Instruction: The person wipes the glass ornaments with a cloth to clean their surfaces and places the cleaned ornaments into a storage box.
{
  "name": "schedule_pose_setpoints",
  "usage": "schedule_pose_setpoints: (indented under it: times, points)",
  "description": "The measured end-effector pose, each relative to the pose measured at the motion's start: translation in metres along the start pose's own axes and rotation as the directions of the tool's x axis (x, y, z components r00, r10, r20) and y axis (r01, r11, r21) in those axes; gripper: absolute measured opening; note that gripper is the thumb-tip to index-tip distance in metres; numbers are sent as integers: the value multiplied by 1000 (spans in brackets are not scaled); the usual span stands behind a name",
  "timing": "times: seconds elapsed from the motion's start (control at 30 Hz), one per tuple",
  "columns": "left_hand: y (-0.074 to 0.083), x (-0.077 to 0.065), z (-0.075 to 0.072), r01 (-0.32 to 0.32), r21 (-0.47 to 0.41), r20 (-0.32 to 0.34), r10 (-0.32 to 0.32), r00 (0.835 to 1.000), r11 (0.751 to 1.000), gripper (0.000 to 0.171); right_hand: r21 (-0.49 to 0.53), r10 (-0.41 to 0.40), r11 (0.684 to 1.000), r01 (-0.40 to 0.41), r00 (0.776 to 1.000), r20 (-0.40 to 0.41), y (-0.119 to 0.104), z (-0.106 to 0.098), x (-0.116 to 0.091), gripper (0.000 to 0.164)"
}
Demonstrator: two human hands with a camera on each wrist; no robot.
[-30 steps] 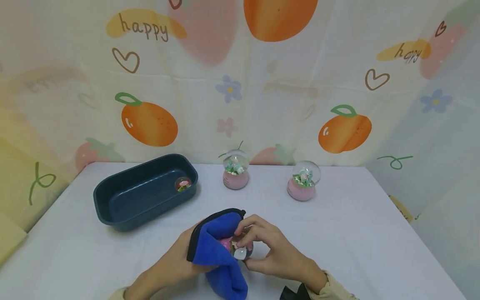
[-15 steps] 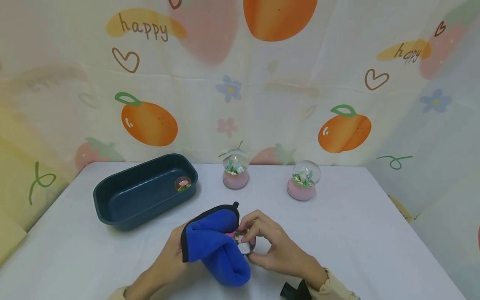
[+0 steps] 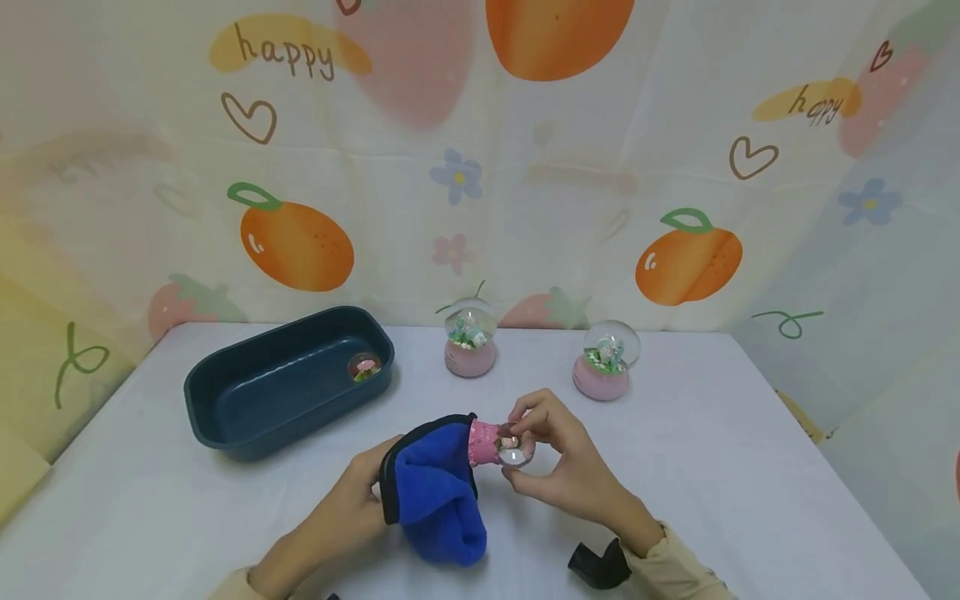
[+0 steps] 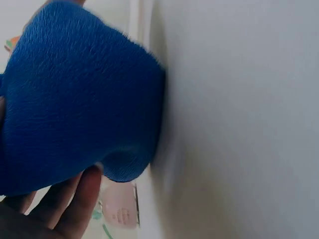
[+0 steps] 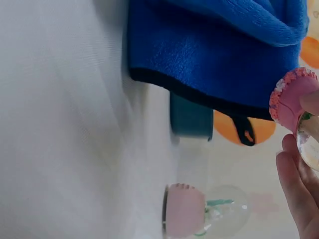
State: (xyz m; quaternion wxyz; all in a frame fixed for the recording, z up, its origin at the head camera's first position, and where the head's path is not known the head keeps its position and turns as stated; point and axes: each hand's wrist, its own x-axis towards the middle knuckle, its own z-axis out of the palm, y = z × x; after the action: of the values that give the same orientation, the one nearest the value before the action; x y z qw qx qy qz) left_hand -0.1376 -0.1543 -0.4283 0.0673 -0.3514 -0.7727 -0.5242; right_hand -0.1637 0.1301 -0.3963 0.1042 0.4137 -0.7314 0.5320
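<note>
My left hand (image 3: 363, 490) holds a blue cloth (image 3: 435, 479) with black edging, which hangs in folds over the table. My right hand (image 3: 561, 454) pinches a small snow globe (image 3: 483, 443) by its glass ball, fingers above and thumb below. Its pink ruffled base points left, right at the cloth's edge, so the globe lies on its side in the air. In the right wrist view the pink base (image 5: 289, 102) shows beside the cloth (image 5: 214, 64). The left wrist view shows fingers (image 4: 82, 201) behind the cloth (image 4: 82, 99), which hides most of that hand.
A dark teal tray (image 3: 197, 417) stands at the back left with a small glass globe (image 3: 365, 367) inside its right end. Two bigger snow globes with pink bases, one in the middle (image 3: 470, 337) and one farther right (image 3: 603, 362), stand behind my hands. A black piece (image 3: 600, 567) lies by the right sleeve.
My right hand has moved up and to the right with the snow globe, whose pink base has come out of the cloth. The left hand still holds the cloth.
</note>
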Motion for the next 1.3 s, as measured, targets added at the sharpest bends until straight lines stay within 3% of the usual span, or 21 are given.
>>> schedule_pose_setpoints:
  times: [0.27, 0.4, 0.67, 0.97, 1.3]
  points:
    - [-13, -5, -2, 161, -7, 105, -159, 982, 987, 41, -11, 12, 1000, -12, 1000, -24, 3, 1, 1, 47]
    - [-17, -5, -2, 192, -4, 123, -190, 974, 981, 44, 2, 26, 1000, -25, 999, -29, 5, 3, 0, 48]
    - [-21, -7, -1, 208, -33, 113, -203, 973, 978, 45, -26, 4, 1000, -5, 999, -42, 7, 10, 10, 52]
    - [-31, -9, 0, 255, -120, 94, -245, 965, 959, 56, -74, -79, 994, 75, 996, -48, 19, 23, 47, 51]
    - [-45, -15, -3, 202, -268, 37, -199, 979, 942, 41, -140, -65, 988, 63, 998, -5, 35, 43, 89, 50]
